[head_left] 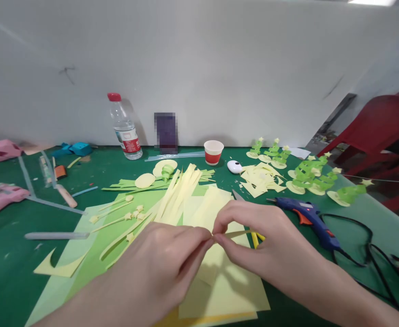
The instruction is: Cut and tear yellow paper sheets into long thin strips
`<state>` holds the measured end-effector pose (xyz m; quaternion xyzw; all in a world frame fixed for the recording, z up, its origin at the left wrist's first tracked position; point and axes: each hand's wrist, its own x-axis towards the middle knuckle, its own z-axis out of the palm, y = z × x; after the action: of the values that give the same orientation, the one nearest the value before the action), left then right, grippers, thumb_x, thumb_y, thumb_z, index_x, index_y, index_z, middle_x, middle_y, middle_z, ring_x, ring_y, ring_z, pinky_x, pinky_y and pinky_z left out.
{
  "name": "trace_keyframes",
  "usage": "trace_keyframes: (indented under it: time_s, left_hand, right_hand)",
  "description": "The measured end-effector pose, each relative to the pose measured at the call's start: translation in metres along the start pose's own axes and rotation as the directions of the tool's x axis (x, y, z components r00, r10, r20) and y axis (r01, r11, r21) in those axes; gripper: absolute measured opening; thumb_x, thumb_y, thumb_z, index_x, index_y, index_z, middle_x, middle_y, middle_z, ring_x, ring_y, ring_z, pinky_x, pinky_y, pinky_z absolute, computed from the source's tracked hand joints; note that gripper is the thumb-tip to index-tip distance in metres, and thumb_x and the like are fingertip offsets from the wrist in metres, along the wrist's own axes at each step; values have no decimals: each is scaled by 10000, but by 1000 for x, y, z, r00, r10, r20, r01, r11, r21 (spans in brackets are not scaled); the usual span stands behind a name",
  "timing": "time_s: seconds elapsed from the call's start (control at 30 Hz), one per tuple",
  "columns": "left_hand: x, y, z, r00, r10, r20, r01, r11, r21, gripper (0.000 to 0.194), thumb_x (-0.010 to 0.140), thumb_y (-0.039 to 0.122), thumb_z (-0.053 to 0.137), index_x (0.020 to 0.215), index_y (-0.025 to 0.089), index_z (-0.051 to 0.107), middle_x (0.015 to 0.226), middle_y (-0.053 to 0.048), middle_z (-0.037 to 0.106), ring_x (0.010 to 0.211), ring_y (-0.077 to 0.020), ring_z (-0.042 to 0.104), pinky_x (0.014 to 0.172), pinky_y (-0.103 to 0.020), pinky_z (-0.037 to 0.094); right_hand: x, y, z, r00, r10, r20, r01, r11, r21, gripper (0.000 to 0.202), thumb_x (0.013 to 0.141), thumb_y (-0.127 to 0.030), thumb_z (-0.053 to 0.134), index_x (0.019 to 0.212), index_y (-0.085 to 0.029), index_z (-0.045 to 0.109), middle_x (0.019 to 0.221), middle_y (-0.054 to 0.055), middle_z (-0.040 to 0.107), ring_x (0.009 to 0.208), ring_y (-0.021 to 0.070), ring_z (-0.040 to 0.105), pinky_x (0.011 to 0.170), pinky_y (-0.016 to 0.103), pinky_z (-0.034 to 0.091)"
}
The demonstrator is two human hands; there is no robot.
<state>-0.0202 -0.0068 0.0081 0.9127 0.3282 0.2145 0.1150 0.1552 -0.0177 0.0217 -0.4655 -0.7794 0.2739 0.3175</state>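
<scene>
My left hand (165, 259) and my right hand (257, 231) meet over a stack of pale yellow and green paper sheets (226, 290). Both thumbs and forefingers are pinched on a narrow yellow paper strip (238, 234), whose free end sticks out under my right hand. Its other end is hidden between the fingertips. Beyond my left hand lie several loose yellow strips (179, 190) and strips with small folded stars (129, 215) at their ends. Scissors with yellow handles (255, 240) lie partly behind my right hand.
A blue glue gun (308, 218) with a black cable lies at right, near several green spiral paper trees (308, 175). A water bottle (126, 131), a paper cup (213, 152) and yellow paper scraps (262, 178) are at the back. A pink glue gun (3, 200) lies left.
</scene>
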Motion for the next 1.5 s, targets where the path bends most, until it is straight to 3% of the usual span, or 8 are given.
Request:
trace_keyframes:
  time_s: [0.33, 0.5, 0.7, 0.93, 1.1, 1.23, 1.33, 1.5]
  left_hand:
    - [-7, 1, 11, 960, 250, -124, -193, 917, 350, 239, 823, 33, 311, 878, 143, 517, 569, -13, 579, 431, -148, 503, 386, -246, 310]
    - [-8, 0, 13, 988, 133, -82, -116, 975, 188, 236, 838, 70, 317, 854, 171, 530, 619, -7, 610, 477, -141, 553, 434, -231, 390]
    - [-8, -1, 4, 999, 0, -45, 3, 998, 58, 277, 869, 135, 314, 793, 193, 574, 601, -2, 622, 466, -123, 558, 432, -207, 387]
    - [-1, -6, -24, 990, -45, -135, 53, 997, 61, 309, 884, 242, 362, 707, 192, 609, 384, 69, 455, 309, -71, 389, 355, -197, 268]
    - [-2, -11, -34, 987, -64, -145, 81, 991, 110, 311, 860, 279, 403, 640, 191, 604, 350, 82, 425, 290, -54, 358, 352, -181, 254]
    - [0, -14, -36, 980, -122, -159, 137, 987, 85, 312, 844, 295, 413, 626, 190, 609, 366, 84, 443, 307, -44, 372, 351, -149, 254]
    - [3, -11, -31, 983, -136, -127, 145, 988, 61, 318, 849, 288, 408, 639, 182, 622, 379, 76, 471, 316, -51, 396, 354, -155, 267]
    - [6, 1, -16, 991, -129, -46, 128, 991, -30, 271, 852, 198, 414, 665, 186, 610, 462, 68, 566, 369, -56, 484, 389, -154, 312]
  right_hand:
    - [1, 5, -11, 974, -209, 91, 221, 962, -162, 99, 793, -98, 474, 749, -158, 540, 719, -12, 576, 674, 104, 522, 600, 201, 397]
    - [3, 4, -7, 949, -282, 144, 314, 899, -305, 97, 789, -84, 467, 735, -136, 528, 699, 10, 549, 641, 122, 506, 573, 224, 400]
    - [3, 7, -8, 978, -154, 140, 186, 948, -257, 137, 733, -43, 446, 689, -173, 436, 655, -31, 462, 577, 94, 428, 508, 202, 344]
    - [4, 17, -36, 995, 22, 97, 4, 967, -256, 126, 786, -99, 422, 709, -198, 431, 699, -20, 496, 613, 106, 443, 551, 200, 397]
    - [7, 32, -56, 996, 51, 70, -33, 971, -239, 113, 816, -210, 417, 710, -208, 456, 715, -8, 511, 627, 124, 481, 576, 235, 438]
    - [10, 41, -67, 992, 14, -123, -55, 939, -340, 150, 805, -249, 449, 665, -203, 473, 654, -3, 540, 542, 125, 516, 486, 233, 407]
    - [9, 31, -58, 959, -131, -250, 27, 924, -381, 105, 813, -208, 471, 716, -203, 513, 704, 6, 590, 619, 138, 564, 533, 233, 426]
    - [3, 6, -16, 937, -332, -110, 293, 916, -274, 67, 792, -100, 515, 814, -148, 558, 803, 12, 634, 792, 112, 568, 712, 200, 423]
